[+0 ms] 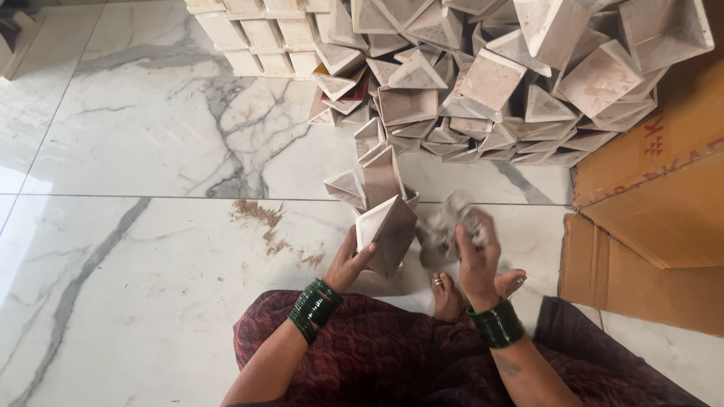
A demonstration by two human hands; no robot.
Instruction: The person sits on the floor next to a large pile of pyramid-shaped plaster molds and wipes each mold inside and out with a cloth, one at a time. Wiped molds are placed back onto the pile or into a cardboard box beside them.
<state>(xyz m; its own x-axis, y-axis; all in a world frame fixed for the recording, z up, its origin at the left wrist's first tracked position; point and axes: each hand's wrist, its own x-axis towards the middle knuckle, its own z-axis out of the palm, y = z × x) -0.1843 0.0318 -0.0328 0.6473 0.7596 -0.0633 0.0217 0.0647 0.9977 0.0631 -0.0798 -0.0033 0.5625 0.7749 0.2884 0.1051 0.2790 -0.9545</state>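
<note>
Square wooden tray point(389, 230), tilted on edge at the frame's centre, was steadied by the left hand point(348, 264) curled around its seven-o'clock corner. The right hand point(477, 260) pinched a crumpled rag point(446, 224) at three o'clock; firm bracing would probably suit wiping.

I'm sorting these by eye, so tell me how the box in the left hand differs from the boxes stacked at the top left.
The held box is tilted, its open side up; the stacked boxes sit square in neat rows. The held box is alone, gripped by the left hand; the stacked ones touch each other, and no hand is on them. The held box looks tan-pink; the stacked ones paler cream. Both are small, angular and card-like.
</note>
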